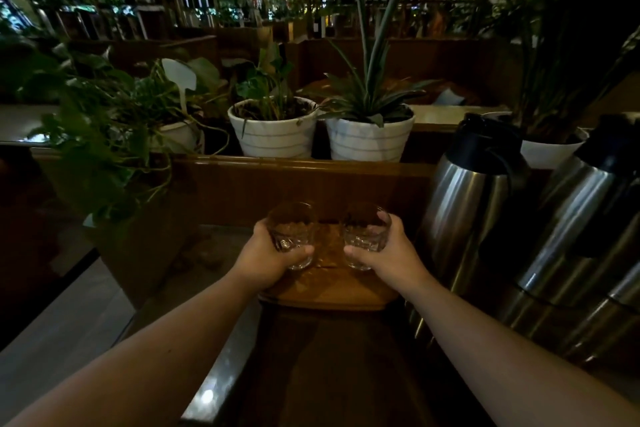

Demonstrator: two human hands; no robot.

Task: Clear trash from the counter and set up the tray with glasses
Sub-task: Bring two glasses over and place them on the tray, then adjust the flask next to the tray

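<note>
A brown wooden tray (pixel 329 298) lies on the dark counter in front of me. My left hand (pixel 266 260) grips a clear empty glass (pixel 292 234) over the tray's left half. My right hand (pixel 391 256) grips a second clear glass (pixel 365 234) over the tray's right half. Both glasses are upright and a short gap apart. Whether their bases touch the tray I cannot tell in the dim light.
Two steel thermos jugs (pixel 471 204) (pixel 581 229) stand close on the right. Two white striped plant pots (pixel 273 130) (pixel 369 137) sit on a ledge behind a wooden rail (pixel 304 163). A trailing leafy plant (pixel 104 149) crowds the left.
</note>
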